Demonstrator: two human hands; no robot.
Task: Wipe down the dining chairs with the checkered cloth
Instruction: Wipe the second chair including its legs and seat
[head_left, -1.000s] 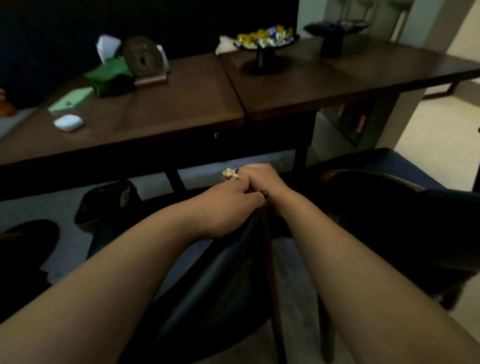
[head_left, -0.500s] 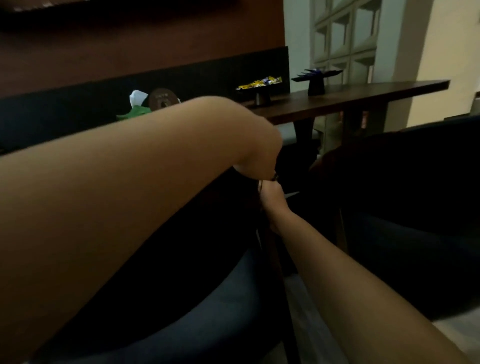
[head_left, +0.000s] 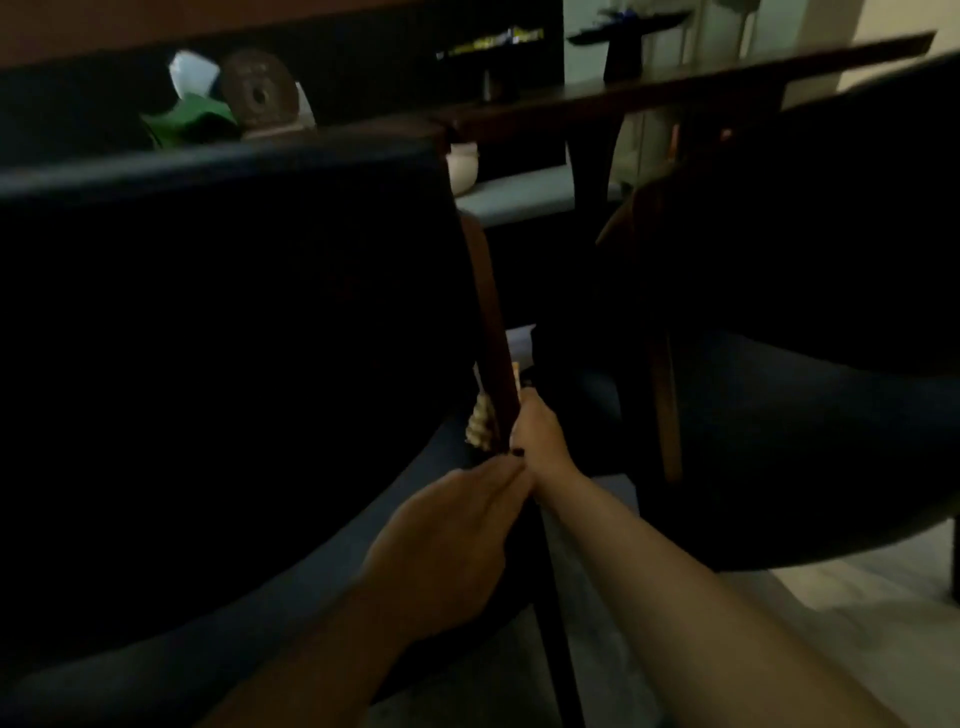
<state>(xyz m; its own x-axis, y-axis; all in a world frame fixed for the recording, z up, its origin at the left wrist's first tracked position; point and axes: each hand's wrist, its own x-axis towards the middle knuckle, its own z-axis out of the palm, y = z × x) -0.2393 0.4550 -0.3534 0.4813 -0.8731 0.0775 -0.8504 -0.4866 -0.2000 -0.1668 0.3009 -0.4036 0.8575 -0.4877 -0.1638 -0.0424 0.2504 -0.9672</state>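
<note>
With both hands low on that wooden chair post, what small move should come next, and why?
Probably slide the cloth further down the wooden post. The right hand grips the post with the cloth bunched against it, the left hand sits just below, and the dark leg beneath looks untouched.
</note>
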